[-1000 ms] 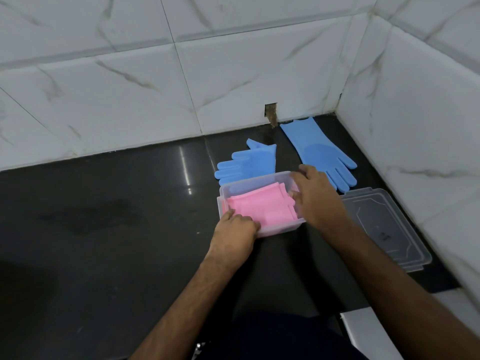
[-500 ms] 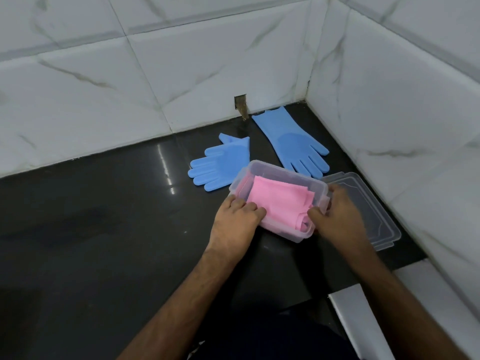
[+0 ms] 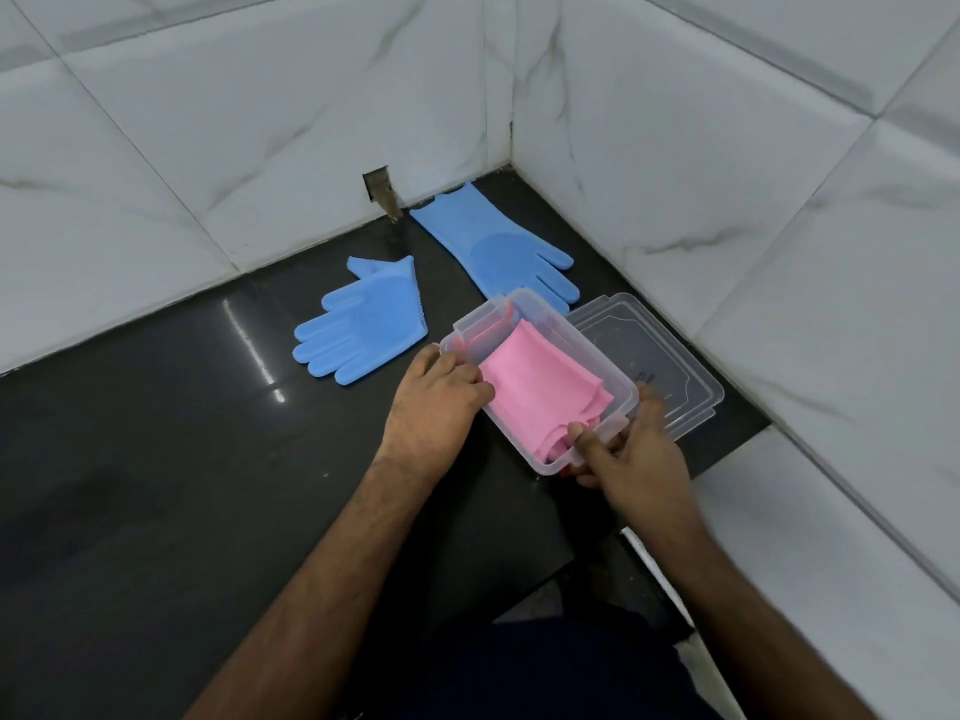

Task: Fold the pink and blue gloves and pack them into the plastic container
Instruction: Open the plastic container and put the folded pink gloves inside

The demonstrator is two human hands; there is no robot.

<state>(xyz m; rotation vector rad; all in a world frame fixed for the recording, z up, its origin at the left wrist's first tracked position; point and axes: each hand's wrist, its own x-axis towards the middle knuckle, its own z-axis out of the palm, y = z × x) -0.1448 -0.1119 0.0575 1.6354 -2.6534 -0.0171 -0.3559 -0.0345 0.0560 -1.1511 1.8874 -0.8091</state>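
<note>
A clear plastic container [image 3: 569, 324] sits on the black counter and holds folded pink gloves [image 3: 540, 387]. My left hand [image 3: 436, 402] grips the container's left rim, fingers over the edge and touching the pink material. My right hand [image 3: 631, 449] holds the near right corner, thumb pressing on the pink gloves inside. One blue glove [image 3: 363, 324], folded short, lies flat to the left behind the container. A second blue glove [image 3: 498, 246] lies stretched out toward the wall corner, its fingertips partly hidden by the container.
The clear lid [image 3: 660, 361] lies on the counter right of the container, against the marble wall [image 3: 727, 200]. A small hole [image 3: 379, 192] sits at the base of the back wall. The black counter [image 3: 156, 459] extends left; its edge drops off near my body.
The container has turned so that its long side runs away from me. My right hand moved from the far right side to the near corner. The view has shifted.
</note>
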